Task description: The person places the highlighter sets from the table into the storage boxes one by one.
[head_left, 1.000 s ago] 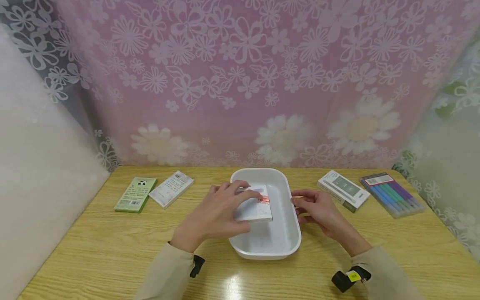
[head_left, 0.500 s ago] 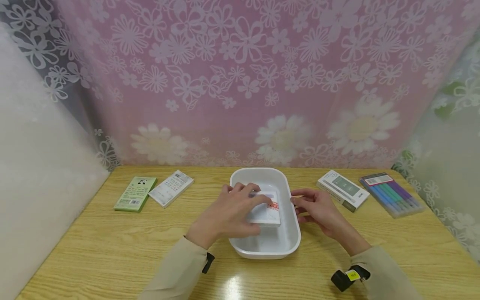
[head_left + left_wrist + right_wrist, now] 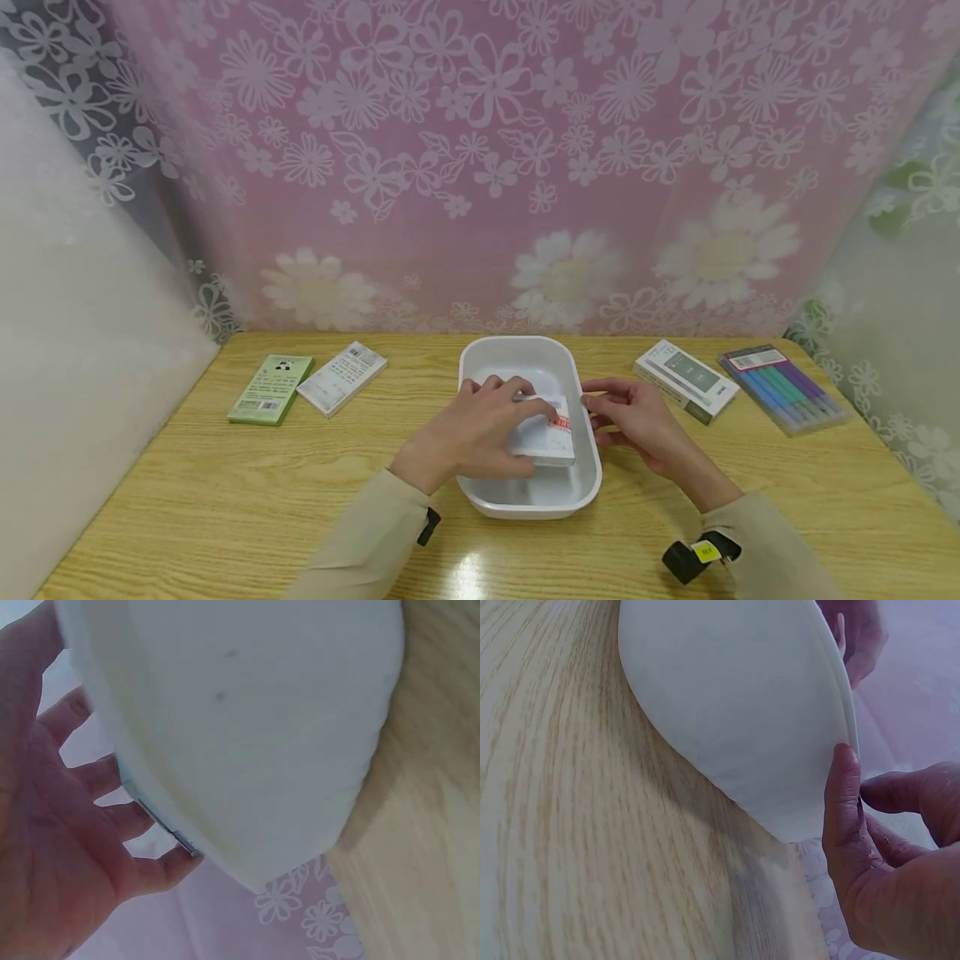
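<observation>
In the head view a white plastic tray [image 3: 525,501] stands in the middle of the wooden table. My left hand [image 3: 480,429] reaches over its left side and grips a flat white box [image 3: 551,450] with red print, fingers across the top and thumb along the near edge. The box is low within the tray's walls, towards the right; its left part is hidden by the hand. In the left wrist view the tray's outer wall covers most of the box. My right hand [image 3: 637,421] pinches the tray's right rim, thumb and fingers on either side in the right wrist view.
On the left of the table [image 3: 187,500] lie a green pack [image 3: 272,389] and a white printed box [image 3: 343,377]. To the right are a white-and-grey box [image 3: 686,379] and a clear case of coloured pens [image 3: 783,392]. A flowered curtain [image 3: 450,167] hangs behind.
My left hand has moved right and slightly nearer with the white box, from the tray's left side to its right part. The right hand keeps its place on the rim.
</observation>
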The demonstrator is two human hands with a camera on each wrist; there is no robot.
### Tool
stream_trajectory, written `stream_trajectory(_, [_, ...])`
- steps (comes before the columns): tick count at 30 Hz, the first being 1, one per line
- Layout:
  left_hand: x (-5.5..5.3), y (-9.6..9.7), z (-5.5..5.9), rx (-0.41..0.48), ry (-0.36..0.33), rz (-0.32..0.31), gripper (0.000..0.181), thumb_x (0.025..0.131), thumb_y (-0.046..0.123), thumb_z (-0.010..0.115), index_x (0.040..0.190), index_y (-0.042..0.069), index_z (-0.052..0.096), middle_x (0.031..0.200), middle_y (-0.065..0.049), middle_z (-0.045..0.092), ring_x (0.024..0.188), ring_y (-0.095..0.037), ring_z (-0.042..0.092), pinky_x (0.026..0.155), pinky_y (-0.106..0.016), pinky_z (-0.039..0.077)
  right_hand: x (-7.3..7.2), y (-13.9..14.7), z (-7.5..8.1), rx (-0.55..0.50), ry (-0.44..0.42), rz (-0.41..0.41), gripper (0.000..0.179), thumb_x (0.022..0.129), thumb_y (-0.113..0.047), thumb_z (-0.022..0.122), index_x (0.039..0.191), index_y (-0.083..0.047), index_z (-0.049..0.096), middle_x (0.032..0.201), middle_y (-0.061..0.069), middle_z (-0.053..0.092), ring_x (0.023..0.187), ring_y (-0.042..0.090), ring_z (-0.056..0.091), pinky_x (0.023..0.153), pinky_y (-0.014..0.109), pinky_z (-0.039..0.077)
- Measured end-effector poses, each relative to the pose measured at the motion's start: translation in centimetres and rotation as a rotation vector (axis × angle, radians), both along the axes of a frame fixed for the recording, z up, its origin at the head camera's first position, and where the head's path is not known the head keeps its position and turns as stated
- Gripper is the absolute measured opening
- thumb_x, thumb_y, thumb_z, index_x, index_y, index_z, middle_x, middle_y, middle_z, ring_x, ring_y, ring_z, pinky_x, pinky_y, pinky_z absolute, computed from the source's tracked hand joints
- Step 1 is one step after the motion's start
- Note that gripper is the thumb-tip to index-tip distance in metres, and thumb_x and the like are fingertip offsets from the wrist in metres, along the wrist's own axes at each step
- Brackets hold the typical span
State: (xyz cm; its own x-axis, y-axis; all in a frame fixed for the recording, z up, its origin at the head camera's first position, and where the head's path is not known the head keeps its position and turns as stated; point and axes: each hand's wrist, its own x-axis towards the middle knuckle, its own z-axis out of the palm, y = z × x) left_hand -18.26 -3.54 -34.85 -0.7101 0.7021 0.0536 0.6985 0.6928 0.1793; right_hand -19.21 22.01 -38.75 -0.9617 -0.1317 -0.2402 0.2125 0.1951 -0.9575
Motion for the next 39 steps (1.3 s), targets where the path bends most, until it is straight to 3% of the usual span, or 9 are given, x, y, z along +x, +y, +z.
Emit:
stream_trajectory(11, [-0.3,0.5,-1.9,-0.020,-0.051,0.002,0.051,0.085,0.043,0.071,0.134,0.043,0.059,0.141,0.004,0.055,0.120,-0.021,0.056,0.092,-0.043,0.044,-0.1,0.0,0.0,-0.003,-0.008,-0.022,0.051,0.102,-0.022,0.063,0.144,0.004,0.050,0.088,-0.005,0.074,0.075,0.010,0.069,0.066,0.026,0.061])
stream_trajectory(20, [-0.5,1.0,-3.0,-0.068,-0.025,0.002,0.050,0.084,0.046,0.072,0.133,0.043,0.060,0.139,0.004,0.057,0.115,-0.020,0.057,0.091,-0.042,0.046,-0.1,0.0,-0.2,0.001,-0.012,-0.024,0.053,0.101,-0.024,0.064,0.144,0.004,0.051,0.089,-0.005,0.075,0.075,0.010,0.070,0.067,0.027,0.062])
stream_trajectory(39, [-0.2,1.2,-3.3,-0.080,-0.067,0.023,0.052,0.081,0.043,0.078,0.131,0.040,0.062,0.135,0.005,0.059,0.111,-0.018,0.058,0.089,-0.040,0.048,-0.1,0.1,-0.3,0.001,-0.020,-0.024,0.054,0.102,-0.025,0.063,0.146,0.002,0.049,0.093,-0.004,0.075,0.078,0.010,0.071,0.068,0.026,0.061])
